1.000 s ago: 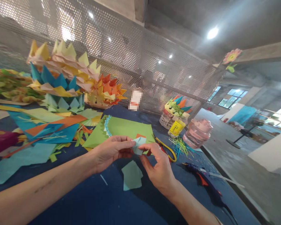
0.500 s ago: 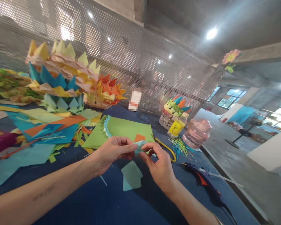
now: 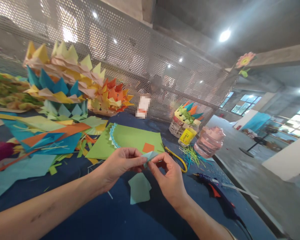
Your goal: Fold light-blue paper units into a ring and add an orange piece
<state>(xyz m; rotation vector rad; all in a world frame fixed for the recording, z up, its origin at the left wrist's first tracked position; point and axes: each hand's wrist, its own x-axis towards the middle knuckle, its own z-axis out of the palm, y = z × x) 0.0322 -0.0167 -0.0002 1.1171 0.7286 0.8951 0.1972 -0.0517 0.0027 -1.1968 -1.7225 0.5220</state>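
Both hands pinch one small light-blue folded paper piece (image 3: pixel 150 155) just above the dark blue table (image 3: pixel 107 216). My left hand (image 3: pixel 120 166) grips its left side with thumb and fingers closed. My right hand (image 3: pixel 167 178) pinches its right side, fingers curled. Under the hands lie loose teal paper squares (image 3: pixel 139 187). Behind them a green sheet (image 3: pixel 132 138) carries a small orange square (image 3: pixel 148 147) and a row of blue folded pieces (image 3: pixel 112 135).
Stacked spiky folded-paper rings (image 3: pixel 62 83) and paper scraps (image 3: pixel 42 136) fill the left. At right stand a small basket of folded pieces (image 3: pixel 186 120), a yellow-labelled glue bottle (image 3: pixel 187 136), a pink jar (image 3: pixel 208 141), yellow-handled scissors (image 3: pixel 177 158) and a glue gun (image 3: pixel 215 191). A perforated metal screen (image 3: pixel 140 66) backs the table.
The light-blue piece has been folded flatter and smaller between my fingers, and both hands have drawn closer together. The orange square behind is now fully uncovered.
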